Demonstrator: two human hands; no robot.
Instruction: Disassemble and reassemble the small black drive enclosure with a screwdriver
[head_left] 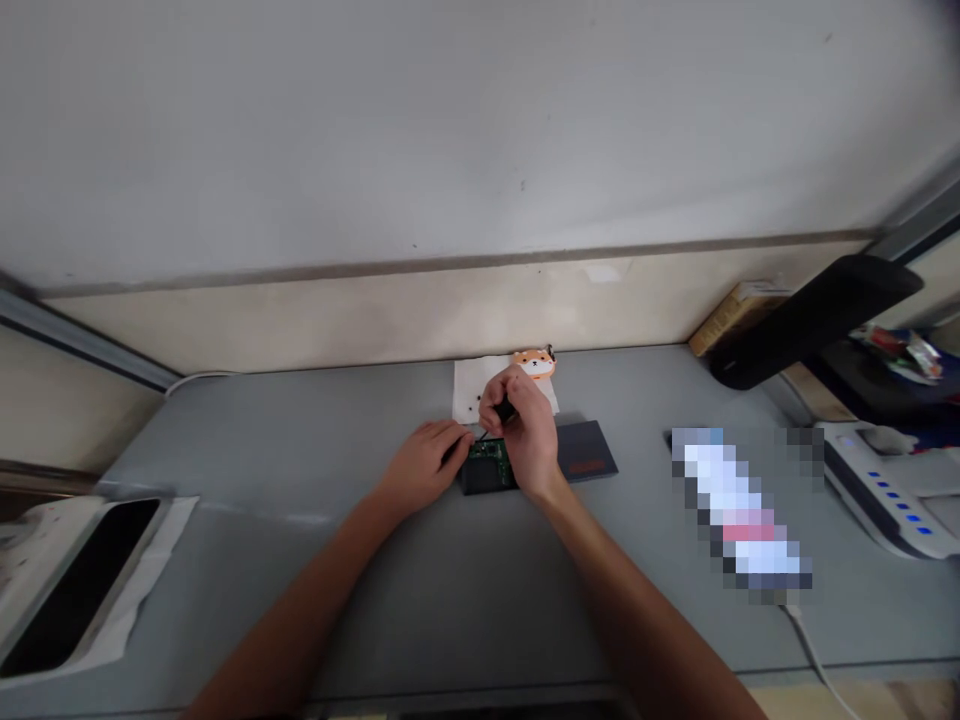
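An opened black electronic device with a green circuit board (489, 470) lies on the grey desk. My left hand (426, 462) grips its left edge, fingers curled against the casing. Above the board, my right hand (525, 428) is closed around a dark-handled screwdriver (504, 410); its thin shaft slants down to the top edge of the board. The right wrist hides part of the device. Just right of it lies a flat dark panel (589, 452) with faint reddish lettering. Behind the hands, a white paper sheet (465, 385) bears several tiny dark pieces, possibly screws.
An orange-and-white animal-face charm (535, 363) rests on the paper's far edge. At right are a pixelated phone (739, 510) on a cable, a white power strip (885, 490) and a black cylinder (814, 320). A dark phone-like slab (82, 585) lies at left.
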